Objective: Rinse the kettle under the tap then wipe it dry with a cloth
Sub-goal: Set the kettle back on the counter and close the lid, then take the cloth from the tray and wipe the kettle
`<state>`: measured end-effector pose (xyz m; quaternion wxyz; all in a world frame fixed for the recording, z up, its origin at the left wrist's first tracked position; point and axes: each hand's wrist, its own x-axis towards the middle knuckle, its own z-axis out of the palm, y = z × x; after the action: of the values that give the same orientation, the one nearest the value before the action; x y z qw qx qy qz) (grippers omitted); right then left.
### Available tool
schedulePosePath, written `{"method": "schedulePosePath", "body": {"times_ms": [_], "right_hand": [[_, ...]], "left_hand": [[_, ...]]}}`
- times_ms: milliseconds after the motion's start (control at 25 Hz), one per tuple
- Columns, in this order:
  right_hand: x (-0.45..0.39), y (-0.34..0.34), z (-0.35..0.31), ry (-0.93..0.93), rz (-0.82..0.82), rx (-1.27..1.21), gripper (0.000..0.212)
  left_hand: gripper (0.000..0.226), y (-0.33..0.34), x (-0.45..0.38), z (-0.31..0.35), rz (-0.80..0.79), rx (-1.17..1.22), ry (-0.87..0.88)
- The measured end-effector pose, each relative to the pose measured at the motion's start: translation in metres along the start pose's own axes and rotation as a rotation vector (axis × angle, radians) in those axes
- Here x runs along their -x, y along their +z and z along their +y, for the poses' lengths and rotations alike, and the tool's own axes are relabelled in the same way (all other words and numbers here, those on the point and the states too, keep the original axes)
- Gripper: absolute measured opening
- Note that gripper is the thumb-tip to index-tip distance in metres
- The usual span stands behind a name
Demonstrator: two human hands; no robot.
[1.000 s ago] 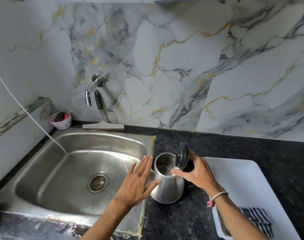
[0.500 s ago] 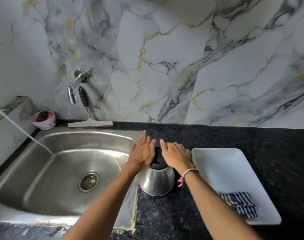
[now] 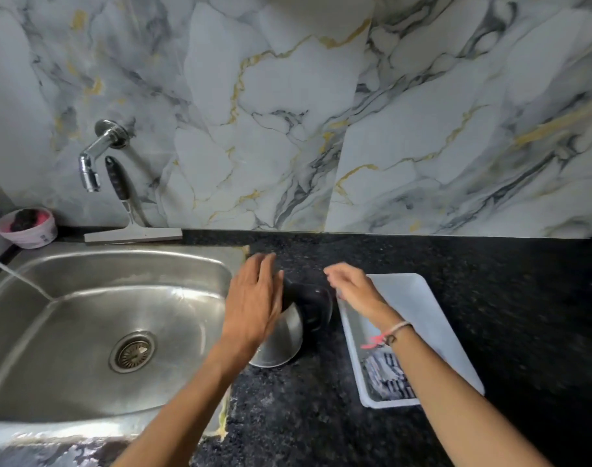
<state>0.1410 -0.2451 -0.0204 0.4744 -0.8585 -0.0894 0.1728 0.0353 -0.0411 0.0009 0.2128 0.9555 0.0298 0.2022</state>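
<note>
A steel kettle [image 3: 283, 338] with a black lid and handle [image 3: 313, 306] stands on the dark granite counter [image 3: 321, 416], just right of the sink [image 3: 85, 332]. My left hand [image 3: 254, 305] hovers over the kettle's left side with fingers spread, hiding part of it. My right hand [image 3: 352, 288] is lifted a little to the right of the lid, fingers loosely curled and holding nothing. A striped cloth [image 3: 387, 379] lies in the white tray [image 3: 419, 298] under my right forearm. The tap [image 3: 97, 153] sticks out of the wall above the sink.
A squeegee [image 3: 129, 224] leans on the marble wall behind the sink. A pink-and-white tub [image 3: 30, 227] sits at the sink's back left corner. A thin white hose [image 3: 14, 274] runs into the basin from the left.
The kettle's lid, open a second ago, is now down. Both hands pressed on the lid half a second ago and have since lifted off and moved apart.
</note>
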Motion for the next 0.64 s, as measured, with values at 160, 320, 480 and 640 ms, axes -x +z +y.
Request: {"method": "schedulePosePath", "body": {"times_ms": [160, 320, 480, 640], "right_hand": [[0.033, -0.094, 0.106, 0.235, -0.126, 0.360, 0.028], [0.050, -0.132, 0.160, 0.252, -0.260, 0.556, 0.046], [0.043, -0.118, 0.178, 0.165, -0.385, 0.730, 0.068], [0.035, -0.131, 0.156, 0.143, -0.610, 0.810, 0.054]], "left_hand": [[0.027, 0.052, 0.010, 0.086, -0.301, 0.233, 0.174], [0.040, 0.147, -0.003, 0.158, -0.815, 0.014, 0.110], [0.046, 0.193, 0.007, 0.174, -1.034, -0.202, 0.062], [0.032, 0.167, 0.018, 0.187, -0.926, -0.154, -0.043]]}}
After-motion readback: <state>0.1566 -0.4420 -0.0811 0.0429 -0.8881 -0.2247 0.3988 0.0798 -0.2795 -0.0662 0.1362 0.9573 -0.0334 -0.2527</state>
